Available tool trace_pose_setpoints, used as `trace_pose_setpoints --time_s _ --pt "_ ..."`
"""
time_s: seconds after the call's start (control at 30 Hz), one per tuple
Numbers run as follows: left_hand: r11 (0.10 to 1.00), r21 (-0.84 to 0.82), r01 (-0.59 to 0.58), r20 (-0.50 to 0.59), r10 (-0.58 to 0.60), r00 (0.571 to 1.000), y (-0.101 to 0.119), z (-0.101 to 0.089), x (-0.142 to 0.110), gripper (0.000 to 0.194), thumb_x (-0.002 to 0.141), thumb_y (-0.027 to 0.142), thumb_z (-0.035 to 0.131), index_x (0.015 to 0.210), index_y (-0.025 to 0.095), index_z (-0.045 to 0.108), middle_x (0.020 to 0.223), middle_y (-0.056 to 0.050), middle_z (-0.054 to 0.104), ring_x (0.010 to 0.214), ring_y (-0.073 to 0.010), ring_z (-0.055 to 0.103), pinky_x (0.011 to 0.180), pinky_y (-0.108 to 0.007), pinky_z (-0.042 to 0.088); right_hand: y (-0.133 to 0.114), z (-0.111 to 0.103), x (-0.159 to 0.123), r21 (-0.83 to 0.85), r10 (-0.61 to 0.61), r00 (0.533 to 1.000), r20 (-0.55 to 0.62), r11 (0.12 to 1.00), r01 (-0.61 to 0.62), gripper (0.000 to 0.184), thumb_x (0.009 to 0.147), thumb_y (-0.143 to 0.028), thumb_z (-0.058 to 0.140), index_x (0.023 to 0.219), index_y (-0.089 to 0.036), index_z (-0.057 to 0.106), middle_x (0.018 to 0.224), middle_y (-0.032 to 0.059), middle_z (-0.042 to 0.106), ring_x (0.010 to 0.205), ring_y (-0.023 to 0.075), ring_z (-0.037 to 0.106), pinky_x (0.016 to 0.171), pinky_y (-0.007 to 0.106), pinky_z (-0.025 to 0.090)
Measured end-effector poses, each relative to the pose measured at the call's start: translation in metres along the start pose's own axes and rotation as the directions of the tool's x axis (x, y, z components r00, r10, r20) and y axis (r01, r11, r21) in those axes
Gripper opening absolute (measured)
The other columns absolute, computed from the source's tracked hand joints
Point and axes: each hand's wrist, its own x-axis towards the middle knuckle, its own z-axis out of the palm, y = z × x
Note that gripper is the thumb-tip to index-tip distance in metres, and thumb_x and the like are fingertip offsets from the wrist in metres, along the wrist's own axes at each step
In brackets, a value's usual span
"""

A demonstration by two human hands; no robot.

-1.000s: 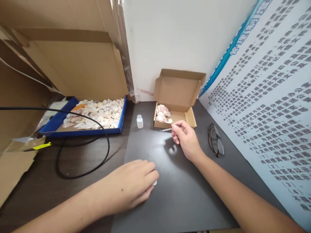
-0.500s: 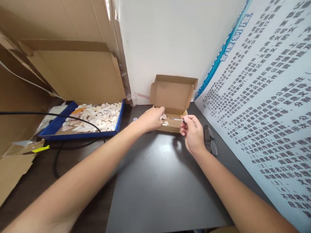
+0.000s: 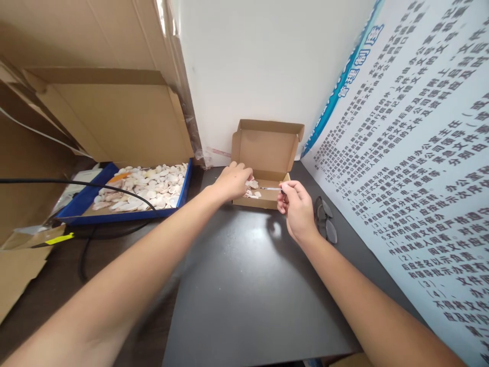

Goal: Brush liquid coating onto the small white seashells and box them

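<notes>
Left of the small cardboard box [image 3: 263, 153] sits a blue tray [image 3: 82, 204] of shells. The left hand [image 3: 231, 181] reaches into the box — its grip among the shells [image 3: 252, 189], hold unclear. Just right, the right hand [image 3: 296, 209] pinches a thin tool [image 3: 271, 188] — tip over the box. Glasses [image 3: 324, 224] lie beyond on the surface.

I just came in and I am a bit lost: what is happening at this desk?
A person works with shells. The left hand reaches into the small box and touches the shells there. The right hand pinches a thin tool, its tip over the box. A blue tray of more shells lies to the left, glasses to the right.
</notes>
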Motion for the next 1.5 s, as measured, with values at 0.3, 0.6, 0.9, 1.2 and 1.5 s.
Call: trace_pose_setpoints --time_s 0.3,0.6,0.9,1.2,1.5 --pt "1.0 0.012 -0.026 0.069 0.025 0.997 0.008 -0.003 0.0 0.028 0.083 0.022 0.052 0.108 0.021 0.064 0.112 -0.011 0.057 0.103 -0.028 0.047 0.085 -0.037 0.04 -0.005 0.0 0.0 0.033 -0.008 1.0 -0.011 0.999 0.008 0.016 0.079 -0.034 0.064 0.078 -0.02 0.056 0.059 -0.0059 0.051 0.045 0.0059 0.042 0.04 0.018 0.029" --pt "0.981 0.039 -0.188 0.264 0.171 0.949 0.027 -0.005 0.025 0.015 0.078 0.024 0.059 0.088 0.022 0.07 0.099 -0.009 0.067 0.103 -0.0308 0.048 0.085 -0.04 0.037 -0.005 -0.003 0.003 0.069 -0.024 0.998 -0.06 0.997 0.028 0.015 0.078 -0.034 0.062 0.079 -0.021 0.055 0.057 -0.0065 0.049 0.044 0.0065 0.041 0.04 0.018 0.029" --pt "0.989 0.02 -0.147 0.286 0.136 0.949 0.021 0.004 0.032 0.018 0.076 0.026 0.057 0.09 0.022 0.067 0.096 -0.011 0.067 0.098 -0.0311 0.053 0.08 -0.04 0.04 -0.005 -0.004 0.004 0.079 -0.018 0.999 -0.05 0.997 0.022 0.012 0.081 -0.032 0.061 0.079 -0.02 0.057 0.057 -0.0061 0.05 0.045 0.006 0.041 0.04 0.017 0.029" --pt "0.987 0.015 -0.162 0.25 0.153 0.956 0.016 0.008 0.034 0.02 0.077 0.024 0.055 0.091 0.021 0.069 0.103 -0.012 0.066 0.104 -0.0311 0.05 0.085 -0.04 0.039 -0.005 -0.004 0.003 0.087 -0.009 0.999 -0.04 0.996 0.013 0.012 0.081 -0.031 0.062 0.079 -0.02 0.057 0.057 -0.0057 0.051 0.045 0.006 0.04 0.04 0.017 0.029" --pt "0.987 0.038 -0.158 0.273 0.142 0.952 0.014 0.006 0.037 0.024 0.082 0.029 0.057 0.1 0.024 0.071 0.11 -0.01 0.063 0.106 -0.0291 0.047 0.085 -0.038 0.037 -0.005 -0.004 0.004 0.087 -0.004 0.999 -0.041 0.996 0.008 0.013 0.08 -0.032 0.062 0.079 -0.02 0.058 0.057 -0.0055 0.051 0.044 0.0061 0.041 0.039 0.017 0.029"
